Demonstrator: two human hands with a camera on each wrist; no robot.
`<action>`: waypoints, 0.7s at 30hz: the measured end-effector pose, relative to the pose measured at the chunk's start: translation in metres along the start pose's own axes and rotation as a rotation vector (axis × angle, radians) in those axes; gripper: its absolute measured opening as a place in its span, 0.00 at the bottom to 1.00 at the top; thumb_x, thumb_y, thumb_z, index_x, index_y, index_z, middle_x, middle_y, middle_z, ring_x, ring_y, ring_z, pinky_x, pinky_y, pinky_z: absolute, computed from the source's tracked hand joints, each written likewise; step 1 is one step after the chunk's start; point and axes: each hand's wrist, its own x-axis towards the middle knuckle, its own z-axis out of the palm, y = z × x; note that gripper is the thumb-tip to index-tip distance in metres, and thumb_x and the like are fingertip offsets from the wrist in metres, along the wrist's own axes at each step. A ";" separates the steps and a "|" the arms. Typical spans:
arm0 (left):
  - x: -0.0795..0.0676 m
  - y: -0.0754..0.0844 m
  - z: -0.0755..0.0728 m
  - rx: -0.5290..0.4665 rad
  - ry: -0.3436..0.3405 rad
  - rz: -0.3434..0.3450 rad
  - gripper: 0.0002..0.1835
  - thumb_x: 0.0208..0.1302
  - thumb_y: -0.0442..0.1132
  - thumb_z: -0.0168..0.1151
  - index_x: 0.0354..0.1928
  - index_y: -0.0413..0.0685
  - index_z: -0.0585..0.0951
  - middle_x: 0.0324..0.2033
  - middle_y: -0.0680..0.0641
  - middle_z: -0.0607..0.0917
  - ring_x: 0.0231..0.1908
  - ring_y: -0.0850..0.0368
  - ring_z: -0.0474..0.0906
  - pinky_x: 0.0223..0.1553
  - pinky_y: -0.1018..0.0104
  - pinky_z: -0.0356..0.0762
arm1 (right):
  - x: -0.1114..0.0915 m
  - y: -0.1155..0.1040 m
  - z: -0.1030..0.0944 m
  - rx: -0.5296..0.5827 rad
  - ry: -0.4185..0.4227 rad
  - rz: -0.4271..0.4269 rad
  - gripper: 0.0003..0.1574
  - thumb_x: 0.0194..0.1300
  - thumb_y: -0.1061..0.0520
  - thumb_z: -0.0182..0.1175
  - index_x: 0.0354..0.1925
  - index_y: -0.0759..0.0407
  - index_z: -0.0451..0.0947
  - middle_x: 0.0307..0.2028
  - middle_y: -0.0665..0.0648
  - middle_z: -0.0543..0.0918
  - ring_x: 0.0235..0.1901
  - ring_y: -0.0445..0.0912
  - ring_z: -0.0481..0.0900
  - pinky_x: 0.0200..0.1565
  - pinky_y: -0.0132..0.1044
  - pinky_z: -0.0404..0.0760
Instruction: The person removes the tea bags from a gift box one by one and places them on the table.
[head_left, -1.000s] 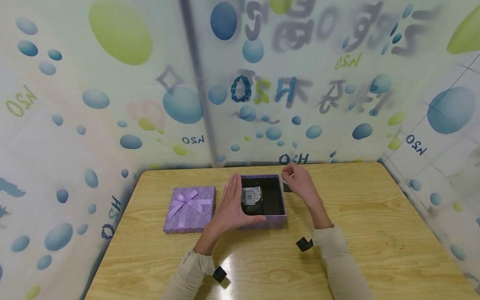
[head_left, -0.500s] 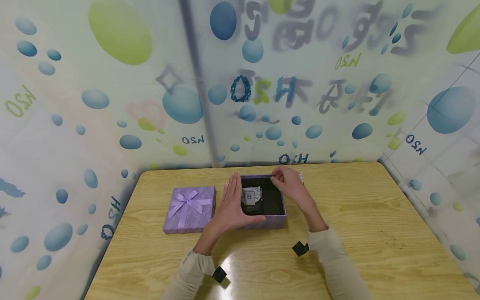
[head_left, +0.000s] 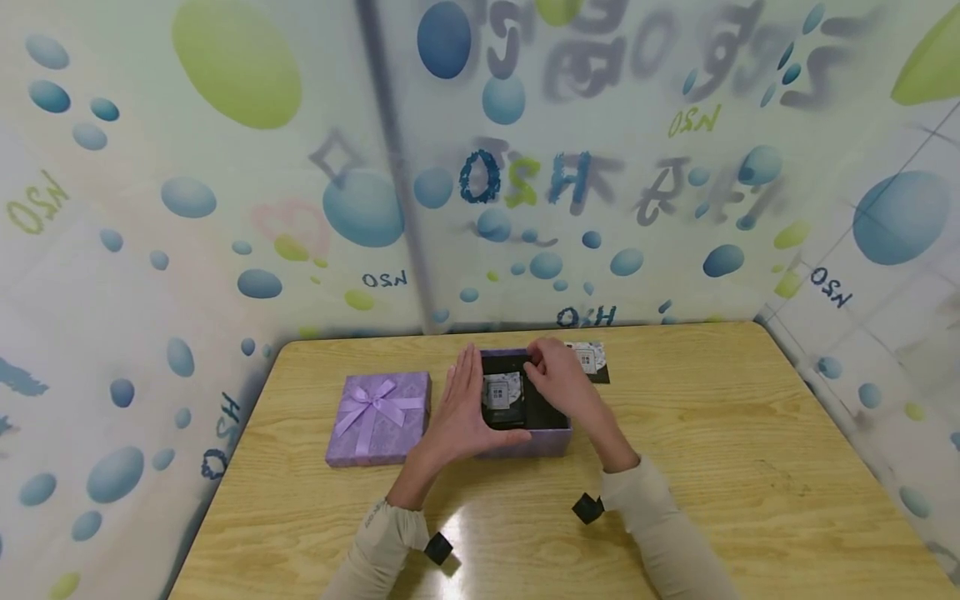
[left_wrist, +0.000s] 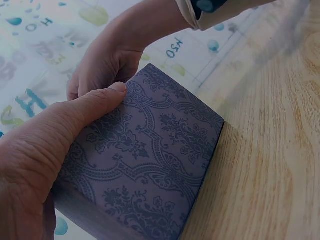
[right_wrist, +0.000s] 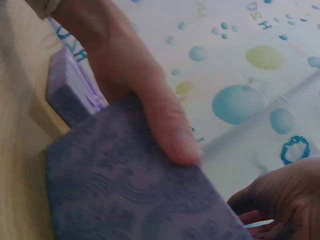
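An open-topped purple patterned box (head_left: 553,443) with a black inside stands at the table's back middle. Along its left and front walls lie the straight fingers and outstretched thumb of my left hand (head_left: 459,417); in the left wrist view that thumb rests on the patterned front wall (left_wrist: 150,150). Over the box's right side reaches my right hand (head_left: 566,379), loosely bent, its fingertips inside beside a small black packet (head_left: 501,400) with a white floral label. A similar packet (head_left: 591,358) lies on the table behind my right hand, partly covered by it.
The purple lid (head_left: 380,419) with a ribbon bow lies left of the box, close to my left hand. The wooden table (head_left: 750,467) meets a printed wall (head_left: 660,283) at its back edge. A small black cube (head_left: 438,548) is at each sleeve cuff.
My right hand has moved left from the packet on the table, over the box's right rim and inside, uncovering that packet. My left hand has stayed on the box.
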 end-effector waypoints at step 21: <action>0.000 -0.002 -0.001 0.014 0.007 0.012 0.82 0.46 0.80 0.71 0.81 0.52 0.23 0.81 0.50 0.24 0.81 0.56 0.19 0.81 0.48 0.31 | -0.009 -0.017 0.043 -0.225 -0.099 0.140 0.19 0.75 0.57 0.63 0.48 0.76 0.80 0.41 0.70 0.81 0.40 0.60 0.82 0.42 0.54 0.85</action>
